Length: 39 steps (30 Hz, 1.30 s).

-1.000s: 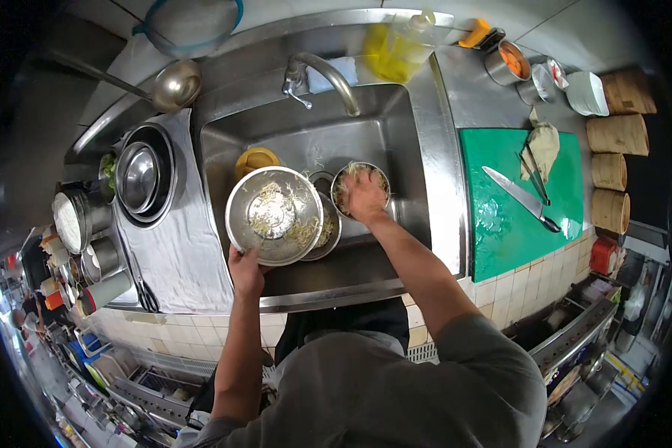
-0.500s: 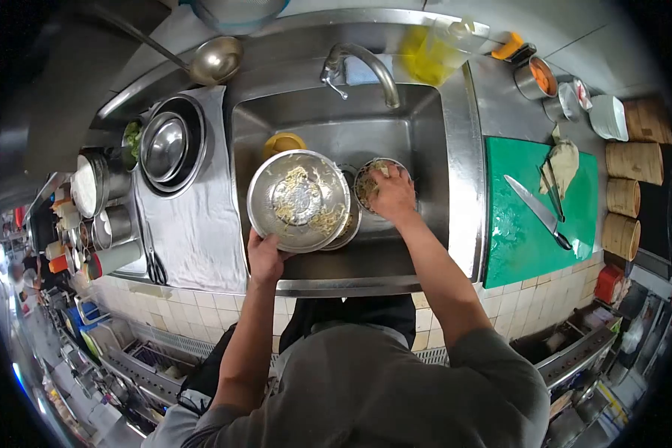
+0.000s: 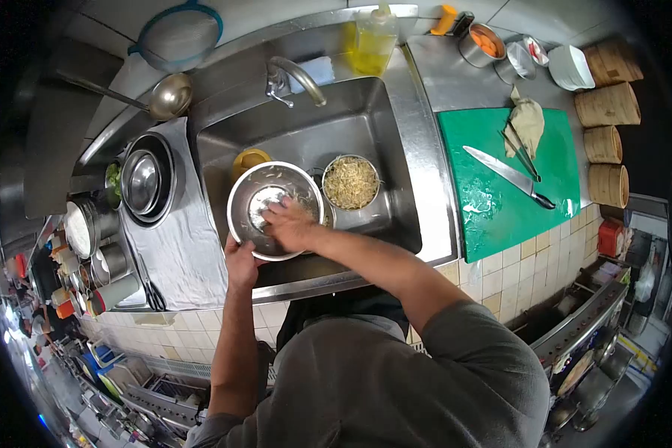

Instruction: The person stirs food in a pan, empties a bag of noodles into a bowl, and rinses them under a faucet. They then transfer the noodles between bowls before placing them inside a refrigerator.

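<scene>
My left hand (image 3: 241,263) grips a steel mixing bowl (image 3: 240,198) by its near rim, holding it tilted over the sink (image 3: 396,224). Inside that bowl, my right hand (image 3: 291,226) reaches down with fingers spread against the inner surface; a few pale shreds cling there. Just to the right, a smaller round container (image 3: 378,196) stands in the sink, heaped with pale shreds (image 3: 351,181) that look like bean sprouts. Another vessel is mostly hidden beneath the mixing bowl. Behind it a yellow bowl (image 3: 251,159) shows in part.
The faucet (image 3: 299,78) arches over the sink's back edge, near a bottle of yellow liquid (image 3: 373,41). On the right, a knife (image 3: 504,172) and tongs (image 3: 524,153) lie on a green cutting board (image 3: 500,224). Nested bowls (image 3: 143,181) sit on a cloth (image 3: 175,261) at left.
My right hand has moved left from the container of shreds into the mixing bowl. Most shreds in the mixing bowl are gone from sight. The view has shifted and turned.
</scene>
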### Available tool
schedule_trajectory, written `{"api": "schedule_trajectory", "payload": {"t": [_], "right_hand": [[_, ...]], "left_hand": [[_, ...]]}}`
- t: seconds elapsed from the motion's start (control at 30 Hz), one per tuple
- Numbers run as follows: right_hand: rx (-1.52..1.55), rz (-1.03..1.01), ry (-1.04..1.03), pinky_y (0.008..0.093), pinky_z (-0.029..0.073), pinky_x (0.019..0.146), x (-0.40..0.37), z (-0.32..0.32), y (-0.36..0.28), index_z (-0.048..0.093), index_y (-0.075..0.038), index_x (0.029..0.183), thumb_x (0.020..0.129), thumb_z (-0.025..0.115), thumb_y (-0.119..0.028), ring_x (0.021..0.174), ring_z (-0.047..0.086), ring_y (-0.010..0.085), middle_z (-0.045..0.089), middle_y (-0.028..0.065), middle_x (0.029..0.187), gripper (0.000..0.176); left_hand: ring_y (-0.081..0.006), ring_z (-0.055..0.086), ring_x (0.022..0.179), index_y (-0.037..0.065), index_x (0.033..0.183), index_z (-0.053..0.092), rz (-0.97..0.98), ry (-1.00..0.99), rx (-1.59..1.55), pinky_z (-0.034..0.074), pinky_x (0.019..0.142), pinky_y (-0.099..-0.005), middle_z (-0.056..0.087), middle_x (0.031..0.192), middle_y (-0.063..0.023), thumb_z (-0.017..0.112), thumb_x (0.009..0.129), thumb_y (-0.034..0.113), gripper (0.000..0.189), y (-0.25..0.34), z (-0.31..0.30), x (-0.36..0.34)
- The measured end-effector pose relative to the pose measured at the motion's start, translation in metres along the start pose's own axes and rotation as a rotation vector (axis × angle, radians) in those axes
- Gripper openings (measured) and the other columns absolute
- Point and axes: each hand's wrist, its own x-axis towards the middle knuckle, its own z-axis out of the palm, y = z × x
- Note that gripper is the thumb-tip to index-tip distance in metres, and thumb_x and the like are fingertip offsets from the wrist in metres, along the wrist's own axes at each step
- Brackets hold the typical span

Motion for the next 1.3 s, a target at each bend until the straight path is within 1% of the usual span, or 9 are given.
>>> {"api": "schedule_trajectory", "payload": {"t": [0.3, 0.33, 0.37, 0.57, 0.7, 0.77, 0.87, 1.07, 1.3], "right_hand": [[-0.016, 0.577, 0.177, 0.0459, 0.038, 0.101, -0.047, -0.059, 0.058, 0.066, -0.015, 0.119, 0.088, 0.062, -0.028, 0.120, 0.051, 0.0293, 0.060, 0.0126, 0.121, 0.034], [-0.059, 0.539, 0.152, 0.0457, 0.039, 0.099, -0.052, -0.058, 0.060, 0.066, -0.013, 0.117, 0.087, 0.063, -0.029, 0.119, 0.052, 0.0297, 0.059, 0.0129, 0.118, 0.034], [-0.095, 0.504, 0.124, 0.0455, 0.040, 0.097, -0.059, -0.054, 0.062, 0.066, -0.012, 0.115, 0.086, 0.064, -0.030, 0.117, 0.052, 0.0301, 0.059, 0.0131, 0.115, 0.034], [-0.275, 0.393, 0.053, 0.0442, 0.040, 0.097, -0.083, -0.048, 0.105, 0.070, -0.015, 0.108, 0.087, 0.061, -0.024, 0.118, 0.052, 0.0291, 0.063, 0.0115, 0.114, 0.024], [-0.247, 0.469, 0.195, 0.0447, 0.042, 0.092, -0.107, -0.048, 0.117, 0.071, -0.011, 0.096, 0.087, 0.061, -0.022, 0.117, 0.056, 0.0286, 0.066, 0.0108, 0.117, 0.017], [-0.205, 0.472, 0.394, 0.0448, 0.043, 0.090, -0.113, -0.045, 0.120, 0.071, -0.010, 0.093, 0.087, 0.061, -0.022, 0.115, 0.057, 0.0297, 0.066, 0.0114, 0.118, 0.016], [-0.090, 0.744, 0.464, 0.0456, 0.048, 0.087, -0.115, -0.056, 0.112, 0.070, -0.007, 0.099, 0.084, 0.065, -0.015, 0.094, 0.064, 0.0354, 0.068, 0.0165, 0.099, 0.018], [0.255, 0.792, 0.854, 0.0486, 0.048, 0.095, -0.119, -0.030, 0.131, 0.068, -0.005, 0.102, 0.087, 0.063, -0.011, 0.103, 0.060, 0.0402, 0.065, 0.0198, 0.106, 0.018], [-0.271, 0.592, 0.268, 0.0583, 0.029, 0.116, -0.082, -0.016, 0.151, 0.054, -0.014, 0.139, 0.093, 0.058, -0.034, 0.145, 0.031, 0.0386, 0.042, 0.0173, 0.152, 0.050]], "left_hand": [[-0.0198, 0.070, 0.095, 0.001, 0.134, 0.054, 0.219, -0.047, 0.203, 0.063, 0.065, -0.0294, 0.066, 0.118, -0.0105, 0.042, 0.084, -0.015, 0.054, -0.043, 0.075, 0.062], [-0.0195, 0.063, 0.112, 0.002, 0.141, 0.053, 0.159, -0.031, 0.229, 0.048, 0.097, -0.0289, 0.064, 0.128, -0.0128, 0.044, 0.079, -0.017, 0.065, -0.034, 0.090, 0.058], [-0.0195, 0.063, 0.112, 0.002, 0.141, 0.053, 0.154, -0.038, 0.233, 0.048, 0.097, -0.0289, 0.064, 0.128, -0.0128, 0.044, 0.079, -0.017, 0.065, -0.027, 0.101, 0.054], [-0.0273, 0.067, 0.114, 0.013, 0.152, 0.044, 0.977, 0.028, 1.161, 0.052, 0.090, -0.0297, 0.058, 0.142, -0.0137, 0.043, 0.082, -0.015, 0.075, -0.009, 0.119, 0.062], [-0.0339, 0.062, 0.121, 0.010, 0.145, 0.050, 0.569, 0.221, 0.868, 0.052, 0.101, -0.0443, 0.057, 0.139, -0.0219, 0.045, 0.081, -0.013, 0.068, 0.011, 0.090, 0.079], [-0.0326, 0.069, 0.099, 0.016, 0.130, 0.060, 0.105, 0.310, 0.072, 0.058, 0.089, -0.0504, 0.065, 0.121, -0.0152, 0.048, 0.088, -0.009, 0.050, 0.014, 0.063, 0.088], [-0.0303, 0.066, 0.099, 0.008, 0.115, 0.060, -0.105, 0.349, -0.255, 0.059, 0.086, -0.0583, 0.064, 0.107, -0.0132, 0.052, 0.093, -0.002, 0.025, -0.005, 0.007, 0.116], [-0.0327, 0.063, 0.104, -0.001, 0.126, 0.050, -0.153, 0.320, -0.422, 0.056, 0.096, -0.0499, 0.060, 0.121, -0.0158, 0.050, 0.101, 0.011, 0.028, -0.061, -0.041, 0.138], [-0.0292, 0.063, 0.101, 0.000, 0.116, 0.057, -0.236, 0.414, -0.474, 0.055, 0.097, -0.0513, 0.064, 0.106, -0.0157, 0.059, 0.100, 0.025, 0.030, -0.092, -0.042, 0.094]]}}
